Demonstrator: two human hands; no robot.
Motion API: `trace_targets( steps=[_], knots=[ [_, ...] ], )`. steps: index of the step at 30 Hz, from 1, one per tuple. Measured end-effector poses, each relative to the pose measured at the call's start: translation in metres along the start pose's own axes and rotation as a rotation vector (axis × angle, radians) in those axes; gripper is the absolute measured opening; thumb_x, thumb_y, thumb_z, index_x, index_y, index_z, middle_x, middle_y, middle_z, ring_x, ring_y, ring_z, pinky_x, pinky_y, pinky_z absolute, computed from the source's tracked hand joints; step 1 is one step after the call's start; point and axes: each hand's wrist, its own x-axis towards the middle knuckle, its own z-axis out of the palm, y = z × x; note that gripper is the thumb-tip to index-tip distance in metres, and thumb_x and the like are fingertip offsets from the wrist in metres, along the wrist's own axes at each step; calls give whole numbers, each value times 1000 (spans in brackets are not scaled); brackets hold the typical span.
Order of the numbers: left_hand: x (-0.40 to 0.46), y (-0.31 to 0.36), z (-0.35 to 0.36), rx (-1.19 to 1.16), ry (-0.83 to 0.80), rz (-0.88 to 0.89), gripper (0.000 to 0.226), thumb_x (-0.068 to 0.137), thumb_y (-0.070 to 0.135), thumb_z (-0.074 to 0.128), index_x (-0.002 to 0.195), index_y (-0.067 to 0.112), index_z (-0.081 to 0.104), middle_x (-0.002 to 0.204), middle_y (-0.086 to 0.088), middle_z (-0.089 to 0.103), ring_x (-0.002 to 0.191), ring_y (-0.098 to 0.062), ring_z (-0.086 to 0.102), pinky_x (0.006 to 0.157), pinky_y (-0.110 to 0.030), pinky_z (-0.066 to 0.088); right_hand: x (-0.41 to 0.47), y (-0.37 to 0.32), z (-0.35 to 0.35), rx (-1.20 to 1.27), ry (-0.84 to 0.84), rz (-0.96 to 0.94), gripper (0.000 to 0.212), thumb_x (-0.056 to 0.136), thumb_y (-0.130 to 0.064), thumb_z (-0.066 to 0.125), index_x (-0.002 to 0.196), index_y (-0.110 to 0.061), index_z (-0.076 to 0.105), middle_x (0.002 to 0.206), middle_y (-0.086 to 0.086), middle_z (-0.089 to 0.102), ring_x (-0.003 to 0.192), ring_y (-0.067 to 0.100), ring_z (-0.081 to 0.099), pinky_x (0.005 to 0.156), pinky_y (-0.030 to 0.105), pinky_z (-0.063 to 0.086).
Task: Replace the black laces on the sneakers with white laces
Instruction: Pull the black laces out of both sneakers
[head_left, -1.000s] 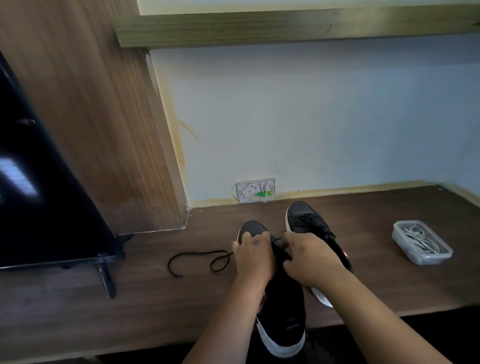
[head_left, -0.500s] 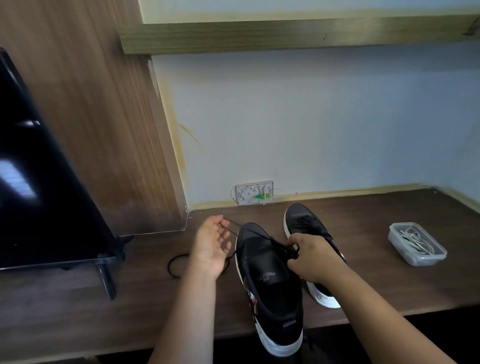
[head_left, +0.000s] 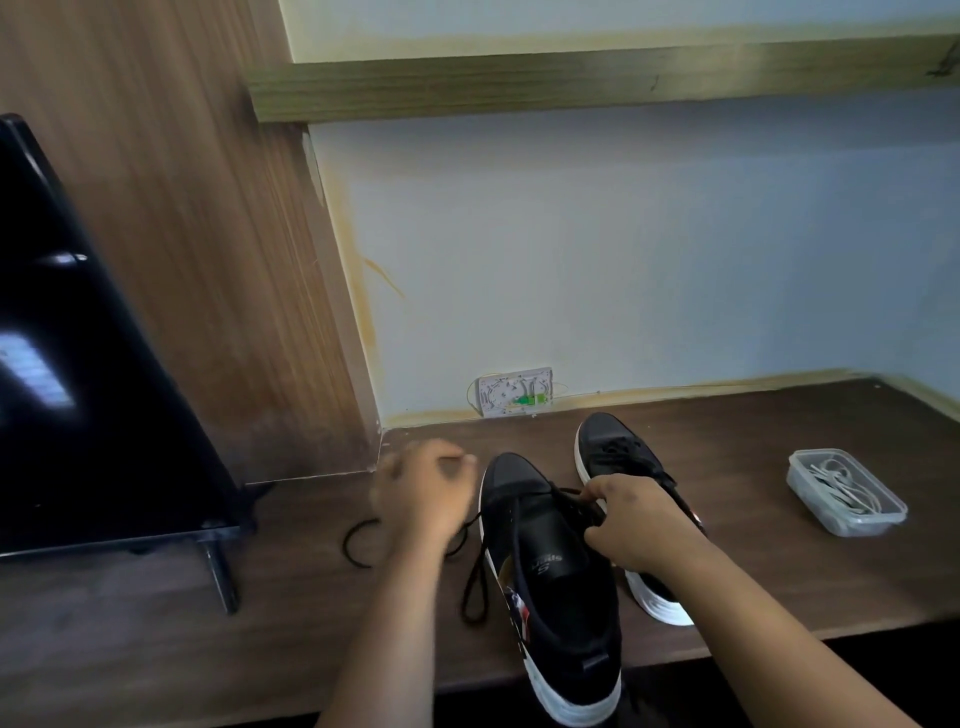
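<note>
Here, low in the centre of the frame, a black sneaker with a white sole lies on the dark wooden table, its toe pointing toward the wall and its heel hanging past the near edge. The right hand grips the sneaker's right side at the eyelets, fingers curled over the black lace where it crosses the tongue. A length of that lace hangs down the sneaker's left side and forms a narrow loop on the table. More black lace lies curled on the table to the left, partly hidden behind the left forearm.

The left hand is raised just left of the sneaker's toe and is blurred; its fingers look curled, but I cannot tell whether it pinches the lace or holds nothing.

A second sneaker, also black with a white sole and laced in black, sits just behind and to the right of the first, partly covered by the right hand and wrist.

At the right of the frame, well apart from the shoes, a clear plastic container stands on the table with white laces coiled inside.

At the left edge a dark screen stands on thin legs before a wood panel. A white wall socket sits low on the pale wall, just above the table.
</note>
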Motion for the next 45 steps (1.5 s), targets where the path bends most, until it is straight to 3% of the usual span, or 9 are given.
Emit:
trace_targets(
  steps=[4,10,17,21,27,33,38,42,45],
  knots=[
    [-14,42,48,343,-266,435,29,89,43,60,113,30,64,126,10,51,120,-21,36,93,-41,31,1,-2,1,-17,10,9,37,83,-17,60,119,-23,63,103,1,65,90,18,61,75,28,52],
    [-18,47,61,396,-185,286,12,94,12,51,97,16,62,108,-1,56,111,-25,41,90,-41,31,1,4,2,12,18,-2,37,84,-18,61,121,-25,62,95,-5,59,75,11,57,57,16,40],
    [-13,38,53,282,-267,257,16,97,22,47,102,19,62,117,3,50,115,-22,39,98,-43,33,0,7,0,44,-1,11,44,85,-19,62,128,-25,58,123,-1,60,100,13,59,79,20,45],
    [-3,33,32,-78,-328,22,23,100,26,40,103,19,62,121,-1,53,120,-25,43,101,-43,38,-1,8,-3,66,-14,9,43,86,-19,61,127,-29,57,121,-2,60,88,9,54,60,10,39],
    [-7,33,-28,-800,-376,-186,16,100,21,50,95,18,65,90,9,58,93,-7,50,88,-30,37,-5,5,-2,83,-7,40,35,87,-18,60,120,-28,61,84,-13,54,65,-1,56,42,6,30],
    [-16,32,-58,-1184,-206,-297,20,97,10,51,85,16,64,83,3,62,61,-5,41,53,-19,25,-9,2,0,103,10,73,37,86,-18,61,123,-25,59,95,-5,61,69,5,61,46,10,35],
    [-22,38,-86,-1507,-154,-240,15,97,13,50,89,18,61,85,4,64,65,-7,48,58,-21,31,-12,0,-3,74,-29,95,52,88,-23,62,138,-20,48,124,4,60,80,12,61,57,15,42],
    [-34,44,-92,-1107,-148,17,15,96,14,55,87,22,64,88,13,67,83,-3,57,72,-23,38,-16,-8,-4,27,68,-52,86,81,-42,74,150,-24,25,135,7,52,118,22,54,94,29,44],
    [-52,56,-72,-803,-272,296,16,94,16,59,86,29,64,110,0,64,101,-8,57,87,-25,43,-28,-22,-11,385,75,-343,105,67,-44,85,148,-42,18,123,-2,54,97,14,63,85,22,49]
  ],
)
